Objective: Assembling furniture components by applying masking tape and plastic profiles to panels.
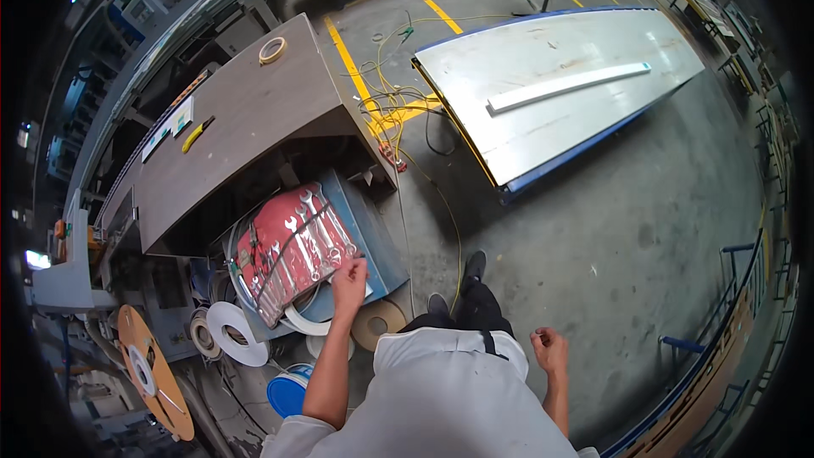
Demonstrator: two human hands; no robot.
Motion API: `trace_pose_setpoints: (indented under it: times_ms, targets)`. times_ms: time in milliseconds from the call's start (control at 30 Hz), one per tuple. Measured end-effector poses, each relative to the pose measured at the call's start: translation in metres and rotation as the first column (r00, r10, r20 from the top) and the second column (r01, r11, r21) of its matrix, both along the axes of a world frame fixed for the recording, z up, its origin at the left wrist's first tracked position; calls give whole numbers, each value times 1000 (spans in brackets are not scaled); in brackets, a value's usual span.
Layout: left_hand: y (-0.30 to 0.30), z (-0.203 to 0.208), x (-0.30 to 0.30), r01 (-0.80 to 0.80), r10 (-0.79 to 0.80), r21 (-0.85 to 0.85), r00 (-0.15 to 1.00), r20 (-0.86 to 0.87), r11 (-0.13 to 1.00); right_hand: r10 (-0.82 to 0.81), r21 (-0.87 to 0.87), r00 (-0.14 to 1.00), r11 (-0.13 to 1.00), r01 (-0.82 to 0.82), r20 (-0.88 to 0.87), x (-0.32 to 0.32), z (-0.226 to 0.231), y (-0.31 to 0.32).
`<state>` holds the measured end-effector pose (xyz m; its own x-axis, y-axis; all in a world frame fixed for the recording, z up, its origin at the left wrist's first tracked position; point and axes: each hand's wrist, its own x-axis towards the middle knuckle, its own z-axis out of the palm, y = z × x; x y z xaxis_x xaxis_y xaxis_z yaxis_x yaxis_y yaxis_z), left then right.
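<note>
Bunched at the tool roll's near right corner, the left grip (349, 280) may be pinching its edge; I cannot tell, since the fingers hide the contact. The right grip (550, 350), out at four o'clock from the left one, is loosely curled over the floor (610, 288) and looks released, with nothing showing in it, presumably because one hand suffices here.

At ten o'clock from the left grip lies the red tool roll (275, 217), spread on a blue-grey box (383, 261) before the brown desk's (229, 131) opening. Laid wide, it puts its wrenches (327, 232) on show side by side, probably so that sizes can be told apart. A dark band (287, 242) crosses them, perhaps to stop them sliding on the tilted surface.

On the brown desk at eleven o'clock, a tape roll (272, 50) sits towards one o'clock of its top and a yellow knife (195, 137) towards nine, seemingly parked within reach. A white ring (219, 321) leans at eight o'clock and a brown roll (365, 335) rests at five, both apparently kept low beside the box. Towards two o'clock, a white bar (568, 89) lies flat on the metal-topped desk (526, 144), well supported along its length.
</note>
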<state>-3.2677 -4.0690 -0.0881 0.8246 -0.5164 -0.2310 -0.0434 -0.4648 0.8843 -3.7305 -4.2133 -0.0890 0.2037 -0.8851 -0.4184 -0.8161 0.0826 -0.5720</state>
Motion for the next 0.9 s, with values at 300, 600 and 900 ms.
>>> trace_pose_setpoints:
  times_ms: [300, 600, 900]
  targets:
    - [-113, 73, 76, -382, 381, -86, 924, -25, 920, 176, -118, 984, 978, -173, 18, 145, 18, -237]
    - [-164, 83, 170, -470, 548, -281, 722, 423, 837, 595, -316, 785, 789, -527, 175, 411, 45, -415]
    - [-221, 77, 265, -722, 723, -264, 446, 528, 639, 821, -183, 547, 570, -801, 162, 617, 65, -450]
